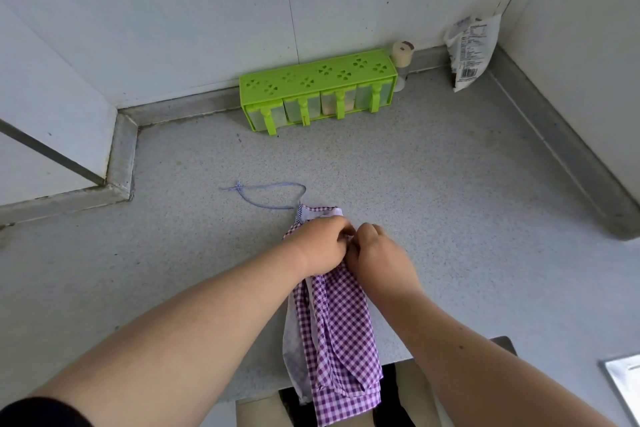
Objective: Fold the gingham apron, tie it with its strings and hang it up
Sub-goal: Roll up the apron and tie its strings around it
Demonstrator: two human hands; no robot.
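Already the gingham apron (pixel 334 319) is folded into a long narrow strip lying on the table (pixel 450 191), its far end toward 12 o'clock and its near end hanging over the table edge at 6 o'clock. Both hands meet over the upper part of the strip: the left hand (pixel 320 246) and the right hand (pixel 377 255) have their fingers curled, the grip of each pinched on something at the strip's middle line. It looks like the tie strings, though the fingers hide what exactly is held. A loop of blue string (pixel 266 196) trails from the strip's top corner toward 10 o'clock, slack on the table.

By my judgement the tying step is under way. To do it well, keep the bundle pressed flat so the folds do not spring apart, draw the knot snug at the centre, and leave that loose loop free, since it could serve for hanging. A green spice rack (pixel 317 90) stands well apart at 12 o'clock.
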